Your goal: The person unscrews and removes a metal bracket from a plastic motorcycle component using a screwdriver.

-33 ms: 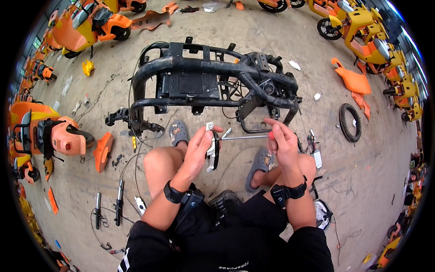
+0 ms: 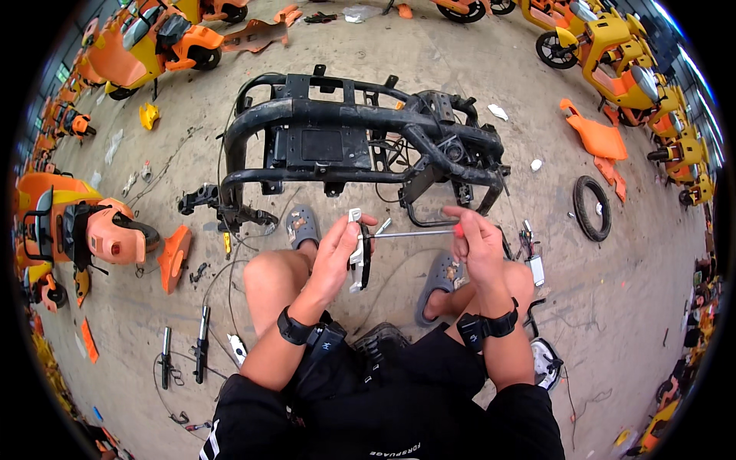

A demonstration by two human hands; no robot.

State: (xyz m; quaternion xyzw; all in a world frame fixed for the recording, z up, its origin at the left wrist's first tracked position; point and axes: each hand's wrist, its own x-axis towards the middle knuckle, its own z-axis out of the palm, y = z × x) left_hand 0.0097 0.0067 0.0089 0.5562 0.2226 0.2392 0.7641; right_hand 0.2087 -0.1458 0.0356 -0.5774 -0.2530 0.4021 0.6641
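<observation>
My left hand [image 2: 339, 247] grips a small white-and-black part [image 2: 356, 257], held upright above the floor between my knees. In my right hand [image 2: 478, 239] is a screwdriver [image 2: 414, 233] with a red handle, its index finger stretched out past the handle. The steel shaft lies nearly level and points left, its tip meeting the part; where exactly it seats is hidden. Just beyond both hands a black scooter frame [image 2: 322, 111] rests on the floor.
Black fork-like tubes [image 2: 202, 345] and an orange panel [image 2: 175, 258] lie to my left. A tyre [image 2: 593, 208] and orange body panels [image 2: 596, 134] are on the right. A partly stripped orange scooter [image 2: 107, 230] is at far left; yellow scooters [image 2: 613, 57] line the far right.
My right index finger has shifted slightly to the left. Both hands keep their hold on the part and the screwdriver.
</observation>
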